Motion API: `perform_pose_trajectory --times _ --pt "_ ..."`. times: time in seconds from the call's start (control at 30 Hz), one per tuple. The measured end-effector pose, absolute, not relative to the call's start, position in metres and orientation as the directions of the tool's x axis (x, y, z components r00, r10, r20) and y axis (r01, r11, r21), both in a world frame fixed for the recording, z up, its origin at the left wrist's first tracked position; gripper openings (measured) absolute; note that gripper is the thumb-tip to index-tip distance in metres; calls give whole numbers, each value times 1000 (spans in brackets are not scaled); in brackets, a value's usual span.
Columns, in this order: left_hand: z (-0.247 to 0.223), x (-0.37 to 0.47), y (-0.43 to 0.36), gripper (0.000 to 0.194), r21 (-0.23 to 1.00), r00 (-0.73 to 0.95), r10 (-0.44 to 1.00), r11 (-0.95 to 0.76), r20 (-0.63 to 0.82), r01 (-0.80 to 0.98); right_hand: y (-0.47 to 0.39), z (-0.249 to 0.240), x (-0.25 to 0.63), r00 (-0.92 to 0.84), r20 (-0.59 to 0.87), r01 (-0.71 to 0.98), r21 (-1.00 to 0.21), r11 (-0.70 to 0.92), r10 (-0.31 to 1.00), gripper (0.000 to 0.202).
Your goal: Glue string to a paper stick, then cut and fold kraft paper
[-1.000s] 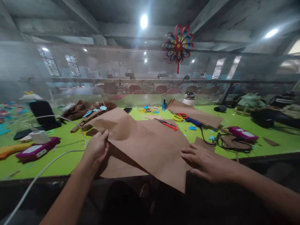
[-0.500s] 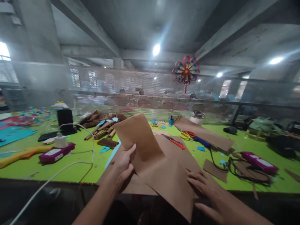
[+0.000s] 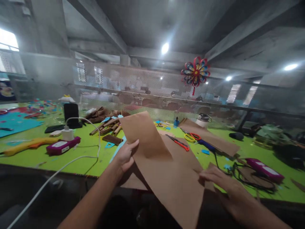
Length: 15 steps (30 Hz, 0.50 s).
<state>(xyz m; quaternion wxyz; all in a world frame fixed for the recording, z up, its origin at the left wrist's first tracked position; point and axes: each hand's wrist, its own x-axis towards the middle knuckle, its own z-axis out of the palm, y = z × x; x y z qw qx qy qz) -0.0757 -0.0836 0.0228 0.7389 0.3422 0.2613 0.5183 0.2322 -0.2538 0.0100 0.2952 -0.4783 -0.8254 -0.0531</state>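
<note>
A large sheet of brown kraft paper is raised off the table, its far part bent upward and its near corner hanging past the table's front edge. My left hand is closed on its left edge, thumb on top. At the right edge, my right hand has its fingers drawn together on the paper; part of the grip is hidden. More brown paper lies flat beneath. Beyond it rest a red-handled cutter and scissors with yellow and red handles.
Left of the sheet are a purple power box, a white cable, a yellow glue gun and rolled brown strips. To the right lie another purple box, a black cord and a stack of brown sheets.
My right hand has moved slightly right and its spread fingers have closed at the paper's edge. The sheet has been lifted and flattened out between both hands. The view has shifted a little.
</note>
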Motion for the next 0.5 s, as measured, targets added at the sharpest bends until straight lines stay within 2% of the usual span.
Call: perform_pose_trajectory --times 0.1,0.3,0.4,0.5 --pt "24 -74 -81 35 760 355 934 265 -49 -594 -252 8 235 -416 563 807 -133 575 714 39" --pt "28 -68 -80 39 771 423 905 296 -38 -564 -249 34 218 -459 605 757 -116 643 650 22" --pt "30 -62 -82 38 806 505 861 342 -63 -483 -239 53 196 -457 568 733 -196 652 685 18" --pt "32 -55 -88 33 815 637 756 458 -148 -354 -208 63 177 -316 534 717 -406 566 784 12"
